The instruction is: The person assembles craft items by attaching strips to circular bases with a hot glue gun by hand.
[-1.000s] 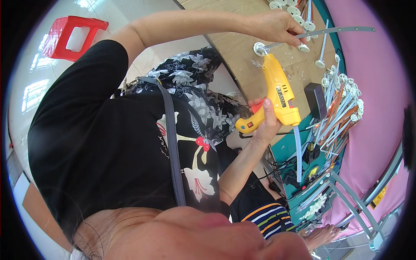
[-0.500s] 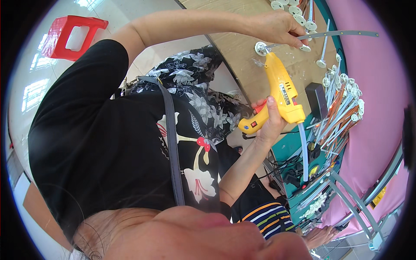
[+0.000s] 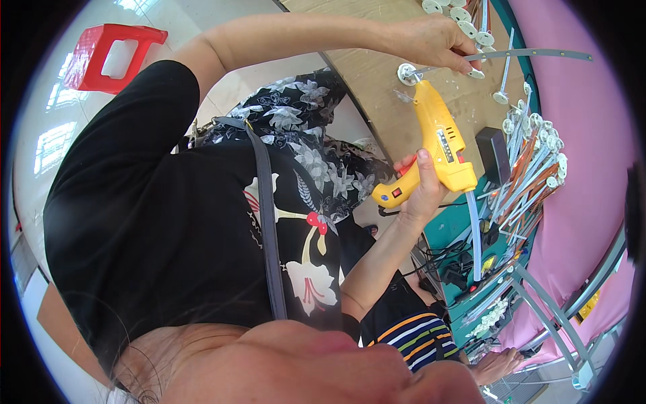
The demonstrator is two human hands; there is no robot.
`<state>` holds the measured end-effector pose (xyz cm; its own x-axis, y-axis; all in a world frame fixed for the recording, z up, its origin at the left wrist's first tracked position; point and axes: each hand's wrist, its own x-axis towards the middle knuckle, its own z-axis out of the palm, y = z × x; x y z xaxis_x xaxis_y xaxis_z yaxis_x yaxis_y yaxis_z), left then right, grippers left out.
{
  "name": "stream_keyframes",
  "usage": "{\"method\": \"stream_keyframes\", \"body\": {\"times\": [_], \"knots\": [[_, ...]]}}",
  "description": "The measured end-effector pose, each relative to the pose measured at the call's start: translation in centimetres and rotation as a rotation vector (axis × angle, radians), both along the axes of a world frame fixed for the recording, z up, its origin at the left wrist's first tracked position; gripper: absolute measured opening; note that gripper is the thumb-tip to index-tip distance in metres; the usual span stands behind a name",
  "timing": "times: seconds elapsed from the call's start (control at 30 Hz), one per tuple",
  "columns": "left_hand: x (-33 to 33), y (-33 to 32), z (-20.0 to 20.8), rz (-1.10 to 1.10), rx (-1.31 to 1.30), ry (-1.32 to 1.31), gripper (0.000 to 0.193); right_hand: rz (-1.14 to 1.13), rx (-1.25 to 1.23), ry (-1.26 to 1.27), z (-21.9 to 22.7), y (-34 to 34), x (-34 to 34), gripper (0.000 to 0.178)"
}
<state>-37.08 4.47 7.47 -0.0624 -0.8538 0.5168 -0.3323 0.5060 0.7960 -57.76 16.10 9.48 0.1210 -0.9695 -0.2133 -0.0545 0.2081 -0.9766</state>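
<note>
At the wooden tabletop's edge, my left hand [image 3: 434,44] pinches a thin grey strip [image 3: 545,52] with small yellowish dots. One end of it meets a round white disc [image 3: 408,74]; the other juts out free, away from me. My right hand [image 3: 424,195] wraps around the handle of a yellow glue gun [image 3: 441,138], fingers at its red trigger. The gun's nozzle is close beside the disc; whether they touch, I cannot tell. From the gun's rear sticks out a long translucent glue stick [image 3: 476,236].
Past the gun are a black box [image 3: 492,155] and a pile of rods with white discs [image 3: 528,172]. More white discs [image 3: 464,17] lie beyond my left hand. Cables [image 3: 447,249] tangle nearby. A co-worker's hand [image 3: 498,367] is at lower right. A red stool [image 3: 97,57] stands on the floor.
</note>
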Motion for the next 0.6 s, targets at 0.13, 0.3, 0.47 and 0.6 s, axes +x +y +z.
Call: {"method": "stream_keyframes", "body": {"times": [0.13,0.3,0.47,0.6], "knots": [[0.3,0.3,0.3,-0.007,0.028,-0.008,0.024,-0.010,-0.004,-0.019,0.0,0.0,-0.2,0.025],[0.2,0.1,0.1,-0.028,0.028,0.012,0.024,-0.005,-0.001,-0.025,-0.2,-0.1,-0.4,0.021],[0.1,0.3,0.3,-0.076,0.027,0.033,0.024,0.005,-0.007,-0.004,0.0,0.1,-0.4,0.022],[0.2,0.2,0.3,-0.095,0.019,0.014,0.024,-0.009,-0.005,-0.006,-0.2,0.5,-1.1,0.022]]}}
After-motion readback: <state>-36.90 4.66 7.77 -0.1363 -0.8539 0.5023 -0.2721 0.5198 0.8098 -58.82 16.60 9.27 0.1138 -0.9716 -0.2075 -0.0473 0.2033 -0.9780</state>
